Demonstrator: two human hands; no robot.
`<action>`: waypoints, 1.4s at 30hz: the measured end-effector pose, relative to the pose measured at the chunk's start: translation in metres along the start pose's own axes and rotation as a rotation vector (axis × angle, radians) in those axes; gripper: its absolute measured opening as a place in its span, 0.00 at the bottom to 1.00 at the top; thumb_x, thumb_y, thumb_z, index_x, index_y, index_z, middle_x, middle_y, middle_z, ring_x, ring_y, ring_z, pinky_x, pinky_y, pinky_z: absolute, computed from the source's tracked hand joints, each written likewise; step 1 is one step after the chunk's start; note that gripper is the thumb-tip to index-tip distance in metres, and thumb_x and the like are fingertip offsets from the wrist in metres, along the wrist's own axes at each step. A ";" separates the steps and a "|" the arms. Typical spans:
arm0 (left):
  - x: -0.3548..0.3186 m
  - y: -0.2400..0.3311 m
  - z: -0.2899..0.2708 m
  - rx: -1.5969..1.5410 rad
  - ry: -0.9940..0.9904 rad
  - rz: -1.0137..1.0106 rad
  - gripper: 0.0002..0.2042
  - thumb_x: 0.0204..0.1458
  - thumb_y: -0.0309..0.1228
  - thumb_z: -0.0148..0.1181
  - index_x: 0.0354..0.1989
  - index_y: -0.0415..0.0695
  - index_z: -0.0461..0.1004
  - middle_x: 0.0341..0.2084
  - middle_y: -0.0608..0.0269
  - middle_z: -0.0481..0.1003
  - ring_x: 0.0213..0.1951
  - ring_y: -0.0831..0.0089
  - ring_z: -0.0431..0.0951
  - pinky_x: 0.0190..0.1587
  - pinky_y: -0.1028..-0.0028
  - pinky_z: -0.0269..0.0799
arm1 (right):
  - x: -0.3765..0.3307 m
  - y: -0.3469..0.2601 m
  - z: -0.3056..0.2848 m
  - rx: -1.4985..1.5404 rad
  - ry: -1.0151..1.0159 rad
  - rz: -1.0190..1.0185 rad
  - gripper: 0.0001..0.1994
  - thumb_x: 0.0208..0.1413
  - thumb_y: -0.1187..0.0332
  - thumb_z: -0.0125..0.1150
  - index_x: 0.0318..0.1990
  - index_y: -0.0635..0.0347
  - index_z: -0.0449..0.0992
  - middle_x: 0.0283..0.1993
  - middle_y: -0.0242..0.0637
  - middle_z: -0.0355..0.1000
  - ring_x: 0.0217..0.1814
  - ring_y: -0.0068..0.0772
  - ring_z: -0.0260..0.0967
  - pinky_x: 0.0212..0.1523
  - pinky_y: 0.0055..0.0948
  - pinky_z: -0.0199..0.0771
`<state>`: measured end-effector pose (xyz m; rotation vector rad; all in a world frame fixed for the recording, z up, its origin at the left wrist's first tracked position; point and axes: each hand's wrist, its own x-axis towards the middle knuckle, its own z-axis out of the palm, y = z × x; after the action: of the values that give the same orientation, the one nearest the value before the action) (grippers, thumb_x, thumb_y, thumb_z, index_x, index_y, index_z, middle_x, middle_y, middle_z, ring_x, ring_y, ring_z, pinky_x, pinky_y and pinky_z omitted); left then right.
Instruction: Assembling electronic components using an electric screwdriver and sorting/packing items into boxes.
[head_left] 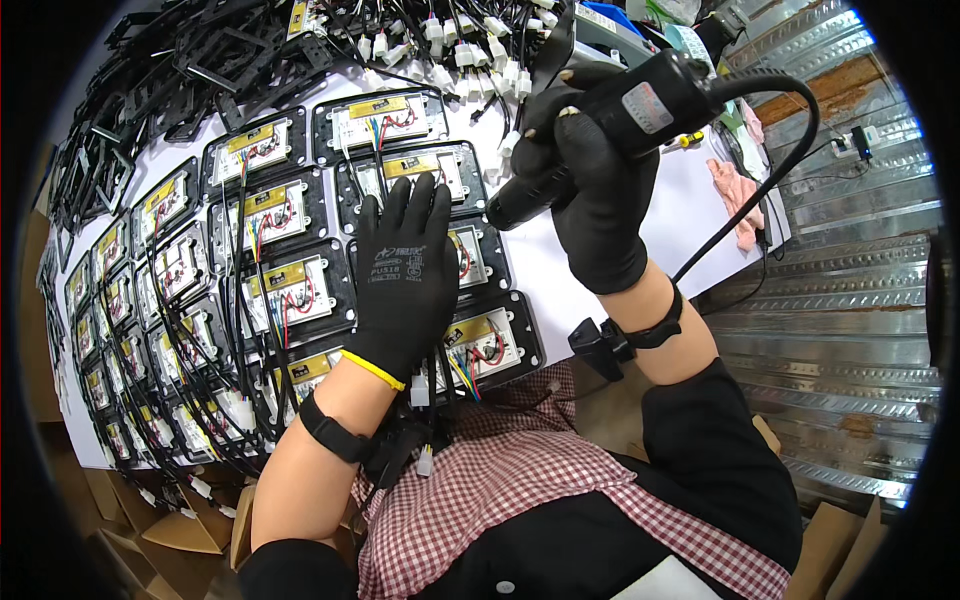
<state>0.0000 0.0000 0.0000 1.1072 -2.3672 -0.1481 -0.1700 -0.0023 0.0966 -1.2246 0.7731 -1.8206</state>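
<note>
My right hand (pixel 600 200), in a black glove, grips a cylindrical black corded power tool (pixel 612 120). The tool's narrower nose slants down to the left, and its tip stays off the panels as far as I can see. My left hand (pixel 405 275), also gloved, lies flat with its fingers stretched out over a black-framed circuit panel (pixel 430 165). The hand hides part of this panel and of the one nearer me. Each panel carries a white board, a gold-coloured label and red, blue and yellow wires. A further panel (pixel 492 345) lies beside my left wrist.
Rows of similar panels (pixel 290 290) with black cables cover the left of the white table (pixel 545 300). Black plastic frames (pixel 215 65) are heaped far left. White connectors (pixel 480 60) lie at the back. The tool's cord (pixel 800 150) loops right, past a pink cloth (pixel 735 200). Cardboard boxes (pixel 185 530) stand below left.
</note>
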 end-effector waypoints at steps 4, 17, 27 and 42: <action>0.001 0.000 -0.001 0.002 0.013 0.004 0.22 0.55 0.31 0.48 0.59 0.39 0.65 0.60 0.47 0.64 0.62 0.48 0.61 0.66 0.46 0.46 | -0.001 0.002 0.004 -0.058 0.034 0.030 0.20 0.51 0.82 0.57 0.53 0.66 0.64 0.33 0.38 0.75 0.26 0.26 0.73 0.27 0.23 0.75; 0.001 -0.002 0.001 -0.006 0.020 -0.008 0.23 0.54 0.30 0.49 0.59 0.39 0.65 0.60 0.48 0.65 0.62 0.49 0.62 0.65 0.46 0.47 | -0.011 0.019 0.008 -0.137 0.005 0.063 0.16 0.47 0.83 0.61 0.45 0.62 0.70 0.38 0.32 0.72 0.37 0.22 0.71 0.37 0.21 0.72; 0.003 0.000 0.002 0.010 -0.005 0.020 0.23 0.53 0.30 0.49 0.59 0.39 0.66 0.60 0.47 0.65 0.62 0.49 0.62 0.65 0.46 0.48 | -0.011 0.016 0.005 0.063 -0.171 0.218 0.19 0.46 0.79 0.66 0.49 0.64 0.71 0.37 0.29 0.73 0.39 0.21 0.70 0.40 0.24 0.72; 0.003 0.003 -0.001 0.046 0.037 0.023 0.21 0.55 0.29 0.47 0.58 0.37 0.66 0.58 0.47 0.66 0.63 0.50 0.62 0.65 0.48 0.48 | 0.044 -0.056 -0.052 -0.466 0.172 -0.313 0.15 0.53 0.76 0.56 0.48 0.65 0.66 0.32 0.37 0.74 0.28 0.25 0.72 0.33 0.23 0.74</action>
<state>-0.0034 -0.0003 0.0027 1.0937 -2.3608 -0.0651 -0.2440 -0.0099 0.1441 -1.5675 1.2079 -2.0888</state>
